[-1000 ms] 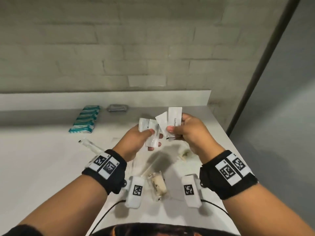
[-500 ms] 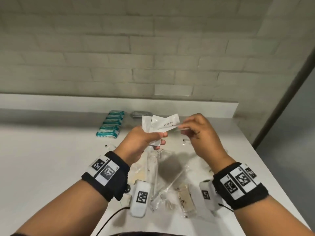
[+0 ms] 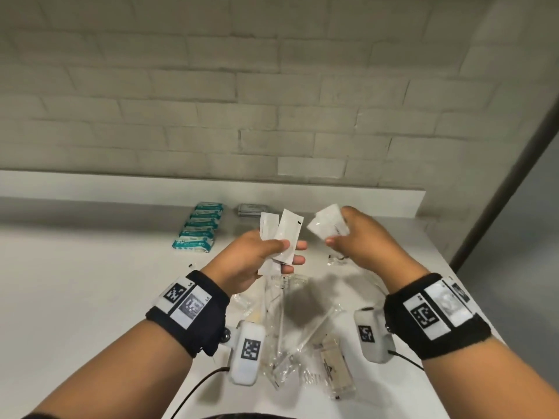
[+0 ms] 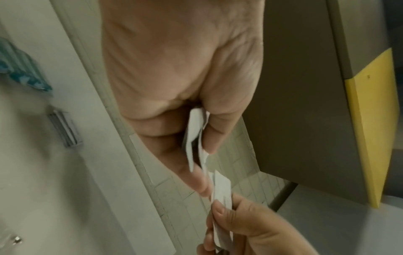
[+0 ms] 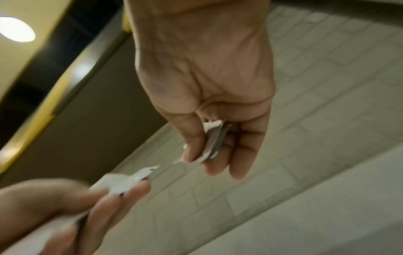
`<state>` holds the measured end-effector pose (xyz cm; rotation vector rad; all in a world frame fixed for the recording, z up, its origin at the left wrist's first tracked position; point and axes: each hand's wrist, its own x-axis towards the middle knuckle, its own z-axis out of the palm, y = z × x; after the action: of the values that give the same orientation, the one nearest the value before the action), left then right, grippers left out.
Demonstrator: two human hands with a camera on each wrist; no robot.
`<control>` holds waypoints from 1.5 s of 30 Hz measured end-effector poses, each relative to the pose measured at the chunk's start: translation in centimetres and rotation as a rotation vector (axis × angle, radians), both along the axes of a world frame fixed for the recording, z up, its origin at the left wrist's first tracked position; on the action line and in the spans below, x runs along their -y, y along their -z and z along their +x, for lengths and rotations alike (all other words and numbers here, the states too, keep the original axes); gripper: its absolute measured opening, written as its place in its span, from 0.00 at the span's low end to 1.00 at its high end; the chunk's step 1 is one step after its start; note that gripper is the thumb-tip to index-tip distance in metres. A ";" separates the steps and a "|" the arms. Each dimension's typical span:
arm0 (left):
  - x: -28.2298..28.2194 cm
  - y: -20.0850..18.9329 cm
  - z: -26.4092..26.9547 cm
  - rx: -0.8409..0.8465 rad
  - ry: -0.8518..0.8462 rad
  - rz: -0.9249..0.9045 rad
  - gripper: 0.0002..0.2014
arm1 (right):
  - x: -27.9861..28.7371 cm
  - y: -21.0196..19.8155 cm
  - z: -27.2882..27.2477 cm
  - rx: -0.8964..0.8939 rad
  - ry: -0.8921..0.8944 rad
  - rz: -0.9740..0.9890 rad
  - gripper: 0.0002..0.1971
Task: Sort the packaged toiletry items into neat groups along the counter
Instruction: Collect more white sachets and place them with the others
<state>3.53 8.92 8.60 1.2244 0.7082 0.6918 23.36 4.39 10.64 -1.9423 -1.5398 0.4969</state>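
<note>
White sachets (image 3: 279, 237) are what I'm sorting right now, and I'll place everything against the teal packet row (image 3: 198, 226) lined up near the back of the counter (image 3: 75, 297). Just right of that row, and raised above the counter, my left hand (image 3: 257, 261) has thumb and fingers clamped on a small fan of these sachets, long axes running roughly upright with the free ends pointing up toward the brick wall. Further right again, my right hand (image 3: 360, 240) pinches its own few sachets (image 3: 328, 225), tilted so the long axis slants up and to the left, its tip aimed back toward the left hand's fan. A grey flat pack (image 3: 252, 209) lies just right of the teal row's far end. Below both hands, nearer to me than the row, a loose clutter of clear wrapped items (image 3: 290, 334) covers the counter. My worry is the hand-over: each grip is only a fingertip pinch on slick, thin packets, so merging the two bunches could let one slide out and drop into that clutter, where it would mix with unsorted pieces. Fanned edges could also snag and skew the stack.
</note>
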 end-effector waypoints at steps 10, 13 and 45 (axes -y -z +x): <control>0.5 1.2 1.1 -0.069 0.002 0.103 0.11 | 0.5 -0.5 -1.0 -0.675 -0.157 0.023 0.11; 0.3 1.0 1.4 -0.034 -0.030 0.028 0.18 | 0.3 -0.8 -1.7 -0.482 -0.130 0.305 0.04; -0.1 2.5 1.1 0.255 -0.208 -0.081 0.14 | 1.6 2.6 -4.6 -0.849 -0.108 0.065 0.11</control>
<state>4.60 8.98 6.12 0.9749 0.6489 0.9632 18.72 2.78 8.08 -1.3127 -1.0704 1.1223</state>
